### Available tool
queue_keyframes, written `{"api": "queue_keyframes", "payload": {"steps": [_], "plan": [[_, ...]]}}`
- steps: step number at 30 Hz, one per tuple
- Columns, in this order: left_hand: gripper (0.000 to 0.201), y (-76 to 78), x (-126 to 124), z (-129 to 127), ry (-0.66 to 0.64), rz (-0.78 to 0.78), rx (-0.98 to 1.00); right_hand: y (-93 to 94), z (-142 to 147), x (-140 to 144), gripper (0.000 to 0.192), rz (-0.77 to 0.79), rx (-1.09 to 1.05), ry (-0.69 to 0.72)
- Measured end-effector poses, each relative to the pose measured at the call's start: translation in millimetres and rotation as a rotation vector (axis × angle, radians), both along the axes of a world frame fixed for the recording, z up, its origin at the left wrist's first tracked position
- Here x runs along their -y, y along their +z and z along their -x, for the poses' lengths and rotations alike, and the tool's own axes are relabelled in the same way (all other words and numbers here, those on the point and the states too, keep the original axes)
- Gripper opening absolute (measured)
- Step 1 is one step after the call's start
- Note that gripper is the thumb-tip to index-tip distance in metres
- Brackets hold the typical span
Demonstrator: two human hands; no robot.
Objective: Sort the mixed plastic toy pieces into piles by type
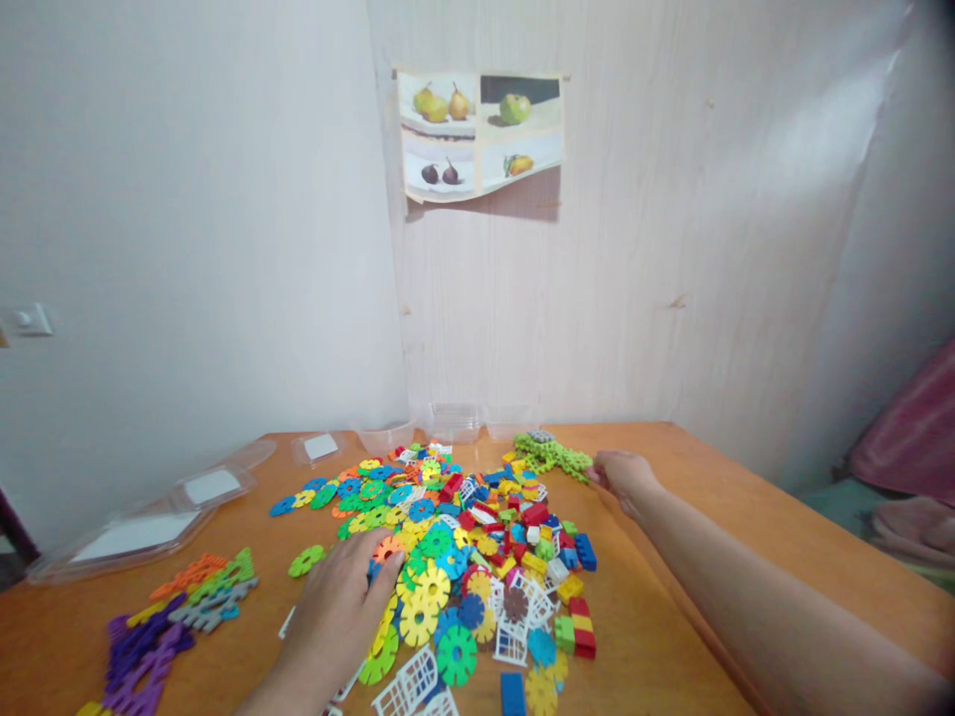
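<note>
Wooden table (708,497), orange-brown, smooth matte top, set against a pale wall. The left hand (339,602) lies palm down at the near left edge of a loose pile of plastic toy pieces (463,542); its fingers are spread and released, the fingertips resting on flat gear-shaped discs (429,587) in yellow, green, blue and orange. The pile also holds small rectangular studded bricks (578,622) in red, yellow, green and blue, and white lattice fence panels (410,686) nearest the camera. The right hand (623,475), arm stretched across the table, meets a joined cluster of light-green discs (552,452) at the far right edge of the pile; the fingers curl at the cluster's rim, but I cannot tell whether they grip it or merely touch it. To the left, well apart from the pile, lies a flat assembled strip of interlocked pieces (171,617) in purple, orange, green and grey. Clear plastic lids (149,522) lie at far left; clear tubs (452,420) stand by the wall. A curled paper fruit print (481,134) hangs above.
</note>
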State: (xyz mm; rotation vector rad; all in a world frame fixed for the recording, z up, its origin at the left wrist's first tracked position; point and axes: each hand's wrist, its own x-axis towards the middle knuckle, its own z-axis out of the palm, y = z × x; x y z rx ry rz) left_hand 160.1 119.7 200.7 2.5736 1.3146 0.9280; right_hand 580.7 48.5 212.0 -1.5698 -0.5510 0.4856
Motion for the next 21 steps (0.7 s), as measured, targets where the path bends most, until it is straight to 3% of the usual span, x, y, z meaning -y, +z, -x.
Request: {"api": "queue_keyframes", "payload": {"steps": [8, 12, 18, 21], "plan": [[0.037, -0.8, -2, 1, -0.024, 0.004, 0.085, 22.7, 45, 28, 0.020, 0.137, 0.035, 0.183], [0.034, -1.0, -3, 2, -0.001, 0.042, 0.120, 28.0, 73, 48, 0.016, 0.124, 0.172, 0.322], [0.034, 6.1, 4, 1, 0.001, 0.072, 0.164, 20.3, 94, 60, 0.019, 0.122, 0.372, 0.390], [0.035, 9.8, 7, 1, 0.024, 0.092, 0.189, 22.6, 102, 68, 0.023, 0.150, 0.610, 0.471]]}}
